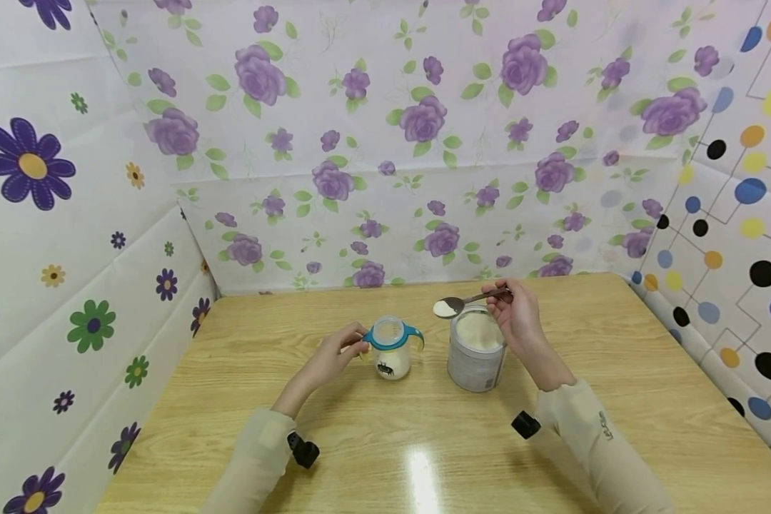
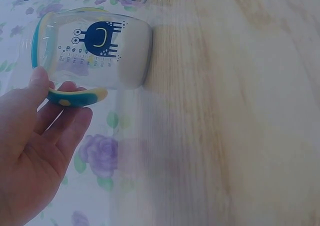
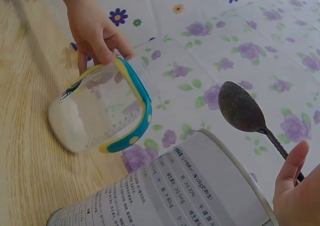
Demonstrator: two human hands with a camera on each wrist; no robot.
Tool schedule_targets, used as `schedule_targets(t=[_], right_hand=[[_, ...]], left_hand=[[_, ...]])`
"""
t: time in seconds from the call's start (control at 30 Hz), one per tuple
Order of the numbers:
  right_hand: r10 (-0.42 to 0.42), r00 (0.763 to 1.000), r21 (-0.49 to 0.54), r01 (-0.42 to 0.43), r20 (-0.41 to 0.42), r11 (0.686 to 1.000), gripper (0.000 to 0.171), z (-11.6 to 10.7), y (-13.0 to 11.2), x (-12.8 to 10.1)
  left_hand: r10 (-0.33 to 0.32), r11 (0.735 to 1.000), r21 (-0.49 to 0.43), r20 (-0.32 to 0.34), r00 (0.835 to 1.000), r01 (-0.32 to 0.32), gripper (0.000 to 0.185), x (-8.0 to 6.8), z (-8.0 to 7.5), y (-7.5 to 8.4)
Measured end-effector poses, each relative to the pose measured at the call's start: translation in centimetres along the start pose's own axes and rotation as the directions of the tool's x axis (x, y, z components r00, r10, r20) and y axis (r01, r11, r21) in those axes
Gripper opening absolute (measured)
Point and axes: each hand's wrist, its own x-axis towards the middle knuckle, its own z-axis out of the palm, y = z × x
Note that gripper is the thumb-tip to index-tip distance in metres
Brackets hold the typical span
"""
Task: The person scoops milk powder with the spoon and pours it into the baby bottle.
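A clear baby bottle (image 1: 392,360) with a blue collar and two side handles stands upright on the table, white powder in its lower part. My left hand (image 1: 336,355) pinches the bottle's left handle (image 2: 75,98) between thumb and fingers. To its right stands an open milk powder can (image 1: 475,365), pale powder visible inside. My right hand (image 1: 516,314) grips the handle of a dark spoon (image 1: 457,305) above the can's rim. White powder lies in the spoon's bowl, which points left toward the bottle. In the right wrist view the spoon's dark underside (image 3: 241,106) shows.
The wooden table (image 1: 385,442) runs up to a back wall covered in purple-flowered cloth (image 1: 385,178). Patterned cloths also hang at the left (image 1: 90,271) and right (image 1: 739,235). A small black camera sits at each wrist.
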Motion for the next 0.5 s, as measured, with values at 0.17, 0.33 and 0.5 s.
schedule_targets(t=[0.17, 0.33, 0.5], right_hand=[[0.002, 1.000, -0.010, -0.002, 0.013, 1.000, 0.025, 0.23, -0.03, -0.05], [0.011, 1.000, -0.009, -0.011, 0.014, 1.000, 0.024, 0.43, 0.15, -0.02], [0.016, 1.000, -0.017, -0.016, 0.015, 1.000, 0.025, 0.70, 0.16, -0.03]], left_hand=[[-0.002, 1.000, 0.007, -0.006, 1.000, 0.002, 0.012, -0.03, -0.05, 0.10], [-0.001, 1.000, -0.001, -0.003, 1.000, 0.001, 0.012, -0.05, 0.03, -0.15], [-0.003, 1.000, -0.003, -0.003, 1.000, 0.003, 0.012, -0.01, 0.03, -0.14]])
